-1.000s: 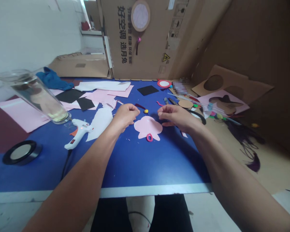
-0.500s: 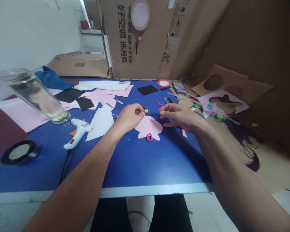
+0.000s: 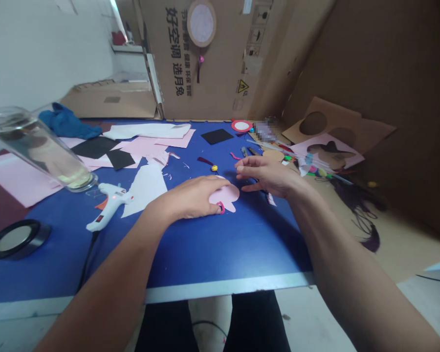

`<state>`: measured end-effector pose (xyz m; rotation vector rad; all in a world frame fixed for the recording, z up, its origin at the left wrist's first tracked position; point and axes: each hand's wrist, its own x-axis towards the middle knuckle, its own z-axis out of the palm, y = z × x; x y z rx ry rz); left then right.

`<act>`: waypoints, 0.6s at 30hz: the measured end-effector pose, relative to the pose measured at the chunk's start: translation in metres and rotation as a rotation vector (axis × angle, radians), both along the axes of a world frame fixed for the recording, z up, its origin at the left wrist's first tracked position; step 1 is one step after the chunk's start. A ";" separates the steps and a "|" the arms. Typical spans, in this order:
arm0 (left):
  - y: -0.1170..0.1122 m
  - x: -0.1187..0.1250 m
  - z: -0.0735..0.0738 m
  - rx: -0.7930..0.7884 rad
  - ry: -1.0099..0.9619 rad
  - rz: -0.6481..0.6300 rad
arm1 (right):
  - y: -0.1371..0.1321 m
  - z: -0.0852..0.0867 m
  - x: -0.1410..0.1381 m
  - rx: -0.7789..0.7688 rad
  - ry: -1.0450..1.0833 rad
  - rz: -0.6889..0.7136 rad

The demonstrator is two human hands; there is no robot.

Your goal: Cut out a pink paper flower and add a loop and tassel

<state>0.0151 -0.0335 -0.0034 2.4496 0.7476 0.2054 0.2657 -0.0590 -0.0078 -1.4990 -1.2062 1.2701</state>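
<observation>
handling the pink paper cutout (image 3: 231, 192) on the desk (image 3: 220, 254) seems in hand: the left hand (image 3: 192, 197) spans it, grip unclear; the right hand (image 3: 267, 176), fingers spread, is beside it. lifting would call for a light edge pinch.

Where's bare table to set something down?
Blue tabletop between the forearms, from the pink cutout down to the near edge. Smaller: between tape roll and glue gun. Crowded: back left, with glass jar and paper; right, past the right hand, with cardboard disc and dark tassels.
</observation>
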 end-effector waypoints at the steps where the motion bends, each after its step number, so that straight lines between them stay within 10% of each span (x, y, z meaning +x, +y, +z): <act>1: 0.000 -0.001 0.000 -0.002 0.012 -0.001 | 0.000 0.000 0.000 0.001 0.009 -0.001; 18: -0.003 0.002 0.001 0.021 0.111 0.004 | 0.001 -0.001 -0.005 -0.056 0.050 0.011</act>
